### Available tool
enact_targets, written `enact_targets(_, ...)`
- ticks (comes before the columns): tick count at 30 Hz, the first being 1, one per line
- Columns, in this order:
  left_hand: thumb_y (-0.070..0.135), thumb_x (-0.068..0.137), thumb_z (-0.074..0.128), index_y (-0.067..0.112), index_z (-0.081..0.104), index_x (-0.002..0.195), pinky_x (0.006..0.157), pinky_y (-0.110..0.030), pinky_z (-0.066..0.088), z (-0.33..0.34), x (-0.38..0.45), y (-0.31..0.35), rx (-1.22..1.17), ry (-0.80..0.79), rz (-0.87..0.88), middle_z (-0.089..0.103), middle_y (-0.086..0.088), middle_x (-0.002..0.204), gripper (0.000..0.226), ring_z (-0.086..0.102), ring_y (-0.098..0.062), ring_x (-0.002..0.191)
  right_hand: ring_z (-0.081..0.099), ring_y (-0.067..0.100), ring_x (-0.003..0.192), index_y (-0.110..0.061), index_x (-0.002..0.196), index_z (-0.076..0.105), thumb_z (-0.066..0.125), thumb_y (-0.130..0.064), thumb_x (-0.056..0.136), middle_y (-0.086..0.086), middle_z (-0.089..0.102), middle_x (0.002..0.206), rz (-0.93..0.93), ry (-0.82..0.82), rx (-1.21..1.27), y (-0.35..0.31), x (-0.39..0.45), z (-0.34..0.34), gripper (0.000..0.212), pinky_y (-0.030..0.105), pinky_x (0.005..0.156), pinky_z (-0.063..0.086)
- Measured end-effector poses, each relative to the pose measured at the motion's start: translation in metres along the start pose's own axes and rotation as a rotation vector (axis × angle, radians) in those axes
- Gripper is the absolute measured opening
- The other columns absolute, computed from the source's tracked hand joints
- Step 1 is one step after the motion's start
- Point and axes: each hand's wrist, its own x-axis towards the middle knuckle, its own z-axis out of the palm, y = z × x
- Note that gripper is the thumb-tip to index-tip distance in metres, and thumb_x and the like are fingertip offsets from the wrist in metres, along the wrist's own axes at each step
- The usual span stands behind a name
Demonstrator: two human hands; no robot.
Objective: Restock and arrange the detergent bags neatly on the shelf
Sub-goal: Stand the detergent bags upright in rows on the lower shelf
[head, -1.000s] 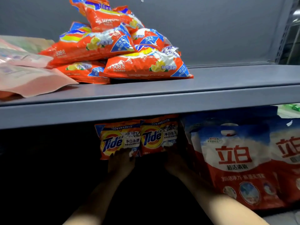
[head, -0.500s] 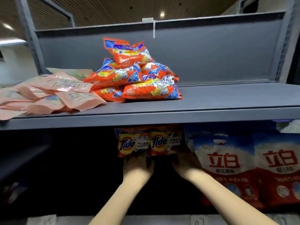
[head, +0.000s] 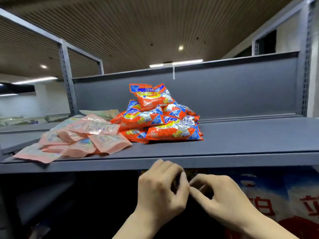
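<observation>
The grey shelf (head: pixel 241 145) sat just above the fingers, and on it, up and well back from them, lay a messy heap of orange detergent bags (head: pixel 155 119) with flat pink pouches (head: pixel 82 137) to its left. Red and blue detergent bags (head: pixel 276 200) stood to the right of the fingers, under the shelf. Half a second ago both hands reached deep under to the small orange bags — now they had pulled back to the shelf's front edge. The left hand (head: pixel 160 192) and right hand (head: pixel 222 200) were curled, fingertips meeting; whether they pinched anything I cannot tell. That row looked finished — the heap probably came next.
</observation>
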Motion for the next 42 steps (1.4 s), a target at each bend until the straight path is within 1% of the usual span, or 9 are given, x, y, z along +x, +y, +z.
enact_targets(5,0.03,0.081,0.046,0.018,0.064,0.073,0.061,-0.034,0.044,-0.03,0.045,-0.039,0.053,0.17,-0.214,0.062,0.006,0.07,0.023,0.056,-0.015,0.068,0.062,0.003,0.06,-0.023,0.072,0.068,0.064,-0.041,0.086,-0.01,0.068,0.066,-0.092,0.186,0.172,-0.037,0.011,-0.023,0.023,0.026,0.06,0.049)
enact_targets(10,0.033,0.087,0.047,0.023,0.062,0.095,0.074,-0.033,0.044,-0.04,0.085,-0.093,0.015,0.026,-0.652,0.067,-0.002,0.094,0.019,0.061,-0.026,0.092,0.067,0.02,0.067,-0.012,0.068,0.068,0.062,-0.035,0.086,0.002,0.069,0.064,0.081,0.323,0.202,-0.032,0.057,-0.036,0.03,0.04,0.07,0.054)
enact_targets(17,0.033,0.09,0.051,0.015,0.056,0.104,0.09,-0.037,0.043,-0.01,0.147,-0.159,-0.31,-0.085,-0.908,0.06,-0.005,0.112,0.023,0.056,-0.024,0.106,0.065,0.02,0.092,-0.019,0.085,0.071,0.06,-0.027,0.087,-0.002,0.072,0.089,0.337,0.26,0.191,0.011,0.148,-0.05,0.013,0.037,0.086,0.053)
enact_targets(24,0.027,0.089,0.057,0.016,0.056,0.072,0.086,-0.033,0.048,0.042,0.19,-0.2,-0.666,-0.058,-0.997,0.065,-0.003,0.084,0.02,0.062,-0.018,0.081,0.063,0.026,0.105,-0.01,0.106,0.062,0.06,-0.021,0.09,0.01,0.067,0.108,0.527,0.208,0.44,0.05,0.229,-0.042,0.019,0.045,0.095,0.051)
enact_targets(28,0.026,0.09,0.058,0.007,0.059,0.103,0.08,-0.033,0.053,0.059,0.21,-0.216,-0.739,-0.023,-1.082,0.066,-0.001,0.085,0.023,0.065,-0.015,0.078,0.062,0.029,0.111,0.002,0.119,0.057,0.057,-0.019,0.093,0.019,0.064,0.115,0.619,0.174,0.649,0.054,0.263,-0.034,0.032,0.034,0.088,0.054)
enact_targets(31,0.039,0.086,0.064,0.01,0.053,0.12,0.063,-0.029,0.049,0.062,0.219,-0.218,-0.788,-0.113,-1.174,0.069,-0.003,0.095,0.046,0.066,-0.014,0.081,0.068,0.017,0.09,-0.012,0.09,0.059,0.062,-0.032,0.09,0.006,0.07,0.092,0.735,0.132,0.737,0.049,0.28,-0.031,0.02,0.025,0.074,0.054)
enact_targets(35,0.05,0.082,0.065,0.01,0.054,0.121,0.074,-0.029,0.05,0.07,0.226,-0.218,-0.753,-0.163,-1.179,0.067,-0.005,0.106,0.057,0.064,-0.017,0.089,0.057,0.008,0.05,-0.014,0.069,0.052,0.057,-0.044,0.092,-0.001,0.06,0.062,0.822,0.126,0.699,0.042,0.292,-0.031,0.038,0.022,0.046,0.041)
enact_targets(39,0.047,0.087,0.059,0.009,0.056,0.117,0.059,-0.025,0.046,0.075,0.23,-0.213,-0.732,-0.22,-1.189,0.062,-0.005,0.082,0.048,0.058,-0.014,0.066,0.051,0.015,0.055,-0.012,0.073,0.047,0.057,-0.037,0.093,0.004,0.059,0.072,0.897,0.129,0.698,0.034,0.291,-0.029,0.034,0.028,0.052,0.037)
enact_targets(42,0.037,0.091,0.057,0.008,0.055,0.118,0.064,-0.027,0.047,0.073,0.229,-0.211,-0.736,-0.219,-1.21,0.063,-0.007,0.086,0.039,0.057,-0.017,0.069,0.047,0.015,0.042,-0.008,0.07,0.039,0.054,-0.022,0.095,0.007,0.054,0.054,0.903,0.148,0.732,0.032,0.284,-0.033,0.032,0.028,0.049,0.034)
